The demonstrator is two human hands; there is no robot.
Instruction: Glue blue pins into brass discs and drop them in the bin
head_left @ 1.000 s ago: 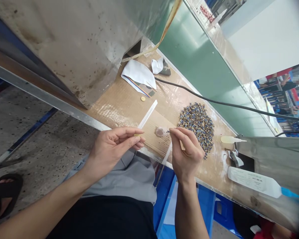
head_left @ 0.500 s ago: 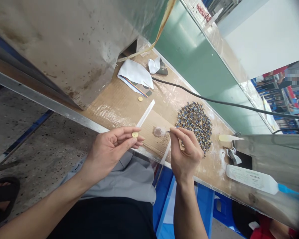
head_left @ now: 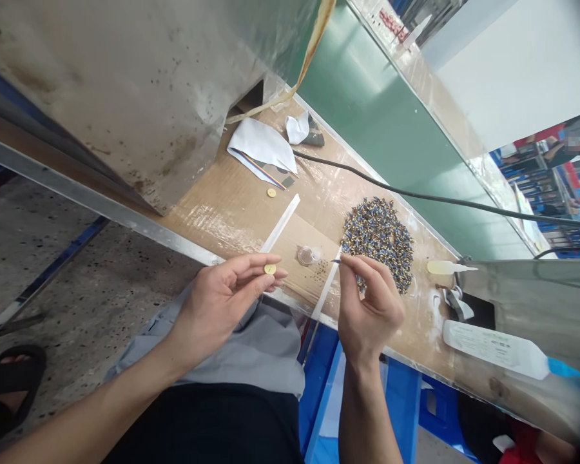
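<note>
My left hand (head_left: pixel 227 296) pinches a small round yellow disc (head_left: pixel 270 269) between thumb and fingertips, held flat just off the near edge of the cardboard-covered bench (head_left: pixel 232 206). My right hand (head_left: pixel 370 309) is closed on a thin pointed tool (head_left: pixel 337 261) whose tip points left, a little right of a small clear cap (head_left: pixel 309 255). A heap of small blue and gold parts (head_left: pixel 379 238) lies just behind my right hand.
A white strip (head_left: pixel 281 222), a second yellow disc (head_left: pixel 271 192), folded white paper (head_left: pixel 261 147) and a black cable (head_left: pixel 415 196) lie on the bench. A glue bottle (head_left: pixel 447 267) and a white tube (head_left: pixel 493 351) sit at the right. A green panel (head_left: pixel 391 122) backs the bench.
My left hand has turned the yellow disc face up and shifted slightly right. My right hand has drawn the tool tip back from the clear cap, to the right.
</note>
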